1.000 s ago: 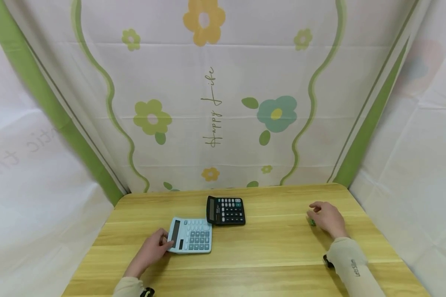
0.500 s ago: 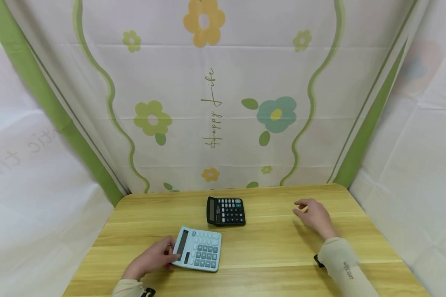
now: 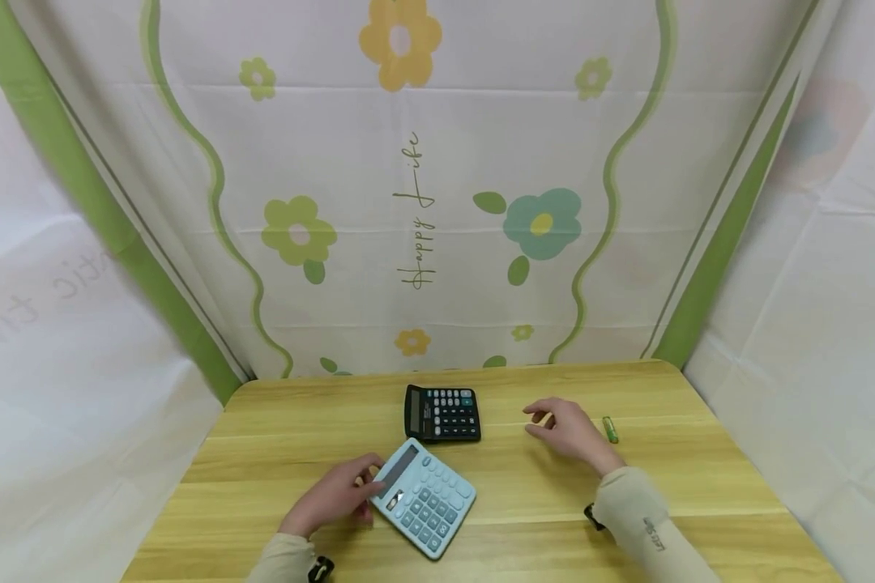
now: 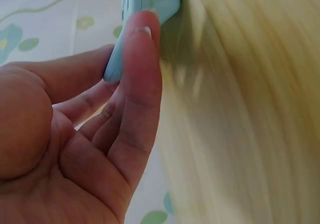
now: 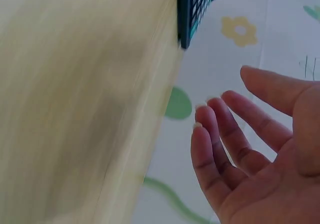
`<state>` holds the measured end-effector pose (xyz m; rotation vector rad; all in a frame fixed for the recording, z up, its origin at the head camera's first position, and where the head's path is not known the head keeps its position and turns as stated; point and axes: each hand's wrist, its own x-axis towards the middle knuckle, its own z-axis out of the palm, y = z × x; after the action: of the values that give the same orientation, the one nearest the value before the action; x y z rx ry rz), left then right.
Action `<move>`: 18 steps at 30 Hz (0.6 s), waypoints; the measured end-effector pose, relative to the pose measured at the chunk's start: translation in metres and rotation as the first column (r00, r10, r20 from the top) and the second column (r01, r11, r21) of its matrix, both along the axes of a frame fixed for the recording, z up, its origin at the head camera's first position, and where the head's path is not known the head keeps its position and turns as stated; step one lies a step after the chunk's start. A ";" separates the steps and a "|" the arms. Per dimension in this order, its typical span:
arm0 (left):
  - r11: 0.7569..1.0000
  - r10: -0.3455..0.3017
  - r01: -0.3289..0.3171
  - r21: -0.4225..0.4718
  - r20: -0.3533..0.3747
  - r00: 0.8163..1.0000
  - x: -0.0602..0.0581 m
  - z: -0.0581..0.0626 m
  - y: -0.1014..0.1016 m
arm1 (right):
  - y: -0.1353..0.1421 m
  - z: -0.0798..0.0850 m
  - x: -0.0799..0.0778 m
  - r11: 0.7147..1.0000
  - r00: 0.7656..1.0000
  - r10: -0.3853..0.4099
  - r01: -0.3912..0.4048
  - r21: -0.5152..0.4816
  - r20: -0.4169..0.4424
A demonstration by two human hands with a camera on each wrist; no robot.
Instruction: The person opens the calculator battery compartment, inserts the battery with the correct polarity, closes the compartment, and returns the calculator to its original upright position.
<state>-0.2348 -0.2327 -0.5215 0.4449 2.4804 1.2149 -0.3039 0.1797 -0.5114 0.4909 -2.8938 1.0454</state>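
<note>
Turned clockwise since half a second ago, the blue calculator (image 3: 428,504) sits at six o'clock of the black calculator (image 3: 448,414), pinched by the left hand (image 3: 339,492). Relaxed, half uncurled, the right hand (image 3: 570,431) holds nothing; only the head view shows the green battery (image 3: 610,429) at its three o'clock.

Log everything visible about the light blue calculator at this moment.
The light blue calculator looks plastic, with a dark display, a small glossy window and pale and grey-blue keys. It faces up, turned diagonally, below the black calculator in the head view. The left hand pinches its display end; whether it touches the table is unclear.
</note>
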 end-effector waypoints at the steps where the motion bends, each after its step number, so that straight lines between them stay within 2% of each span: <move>1: 1.000 0.003 -0.003 0.000 -0.004 1.000 -0.002 -0.001 0.003 | -0.004 0.000 0.001 1.000 1.000 0.019 -0.019 -0.001 0.004; 5: 1.000 0.014 -0.014 0.005 -0.015 1.000 -0.009 -0.003 0.014 | -0.020 -0.001 0.004 0.993 0.993 0.114 -0.114 -0.012 0.039; 8: 0.999 0.008 -0.011 -0.040 -0.076 0.997 -0.015 -0.006 0.023 | -0.031 -0.002 0.006 0.982 0.980 0.187 -0.186 -0.024 0.072; 12: 0.996 -0.017 0.004 -0.085 -0.147 0.989 -0.021 -0.011 0.034 | -0.042 -0.004 0.008 0.968 0.960 0.250 -0.245 -0.055 0.129; 18: 0.999 -0.039 0.034 -0.040 -0.122 0.992 -0.027 -0.014 0.050 | -0.056 -0.007 0.012 0.941 0.918 0.333 -0.309 -0.138 0.216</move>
<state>-0.2613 -0.1827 -0.5355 0.5690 2.5817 1.1564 -0.2915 0.1241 -0.5185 0.9226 -3.0070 1.3736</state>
